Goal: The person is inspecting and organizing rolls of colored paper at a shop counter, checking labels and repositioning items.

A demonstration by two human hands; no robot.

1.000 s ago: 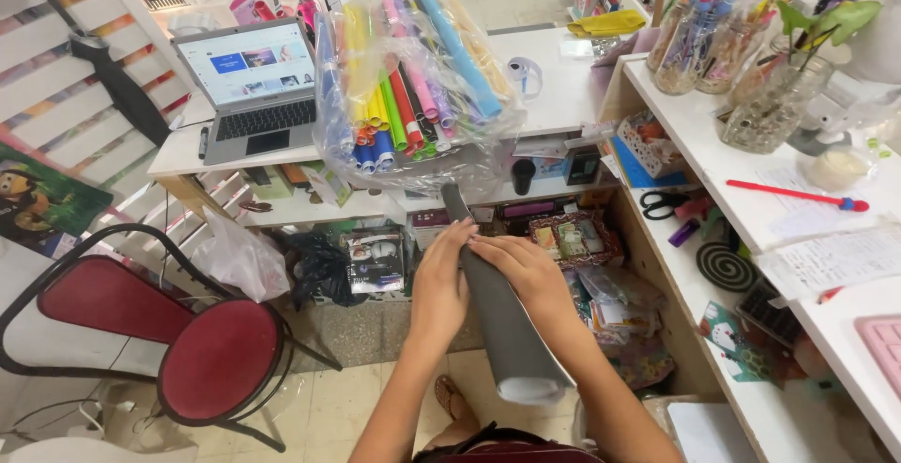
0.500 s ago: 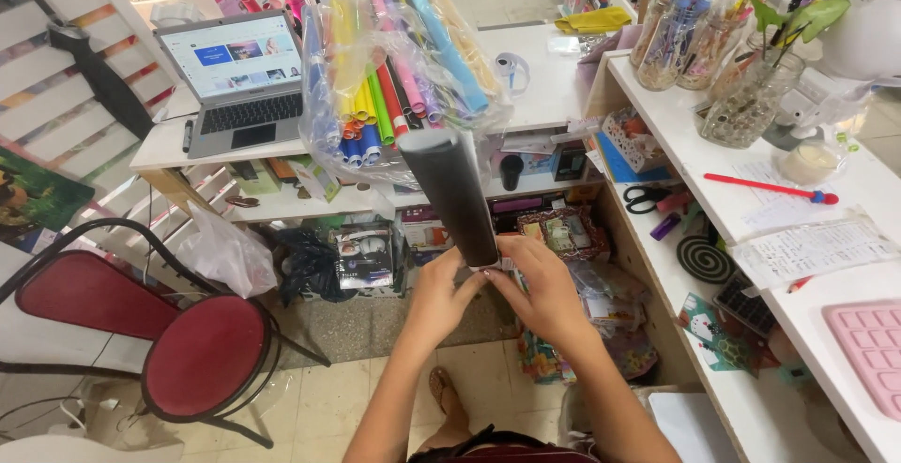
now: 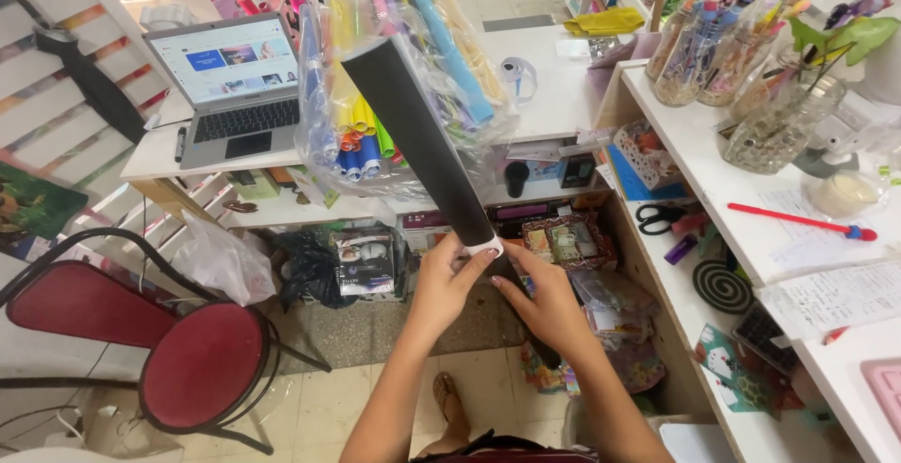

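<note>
A long black roll of paper (image 3: 422, 144) with a white lower end rises at a slant from my hands toward the upper left. My left hand (image 3: 449, 280) grips its lower end from the left. My right hand (image 3: 544, 303) holds the lower part from the right, fingers wrapped around it. Behind the roll, a clear plastic bag (image 3: 324, 149) full of several coloured paper rolls lies on the white desk (image 3: 554, 106).
An open laptop (image 3: 235, 88) sits on the desk's left side. A red chair (image 3: 202, 364) stands at the lower left. The right-hand white counter (image 3: 751, 238) carries glass jars of pens (image 3: 694, 60), a red pen (image 3: 798, 221) and papers. Cluttered shelves (image 3: 563, 238) lie under the desk.
The black roll has swung up from hanging below my hands to pointing up toward the upper left. Both hands have shifted to its lower end.
</note>
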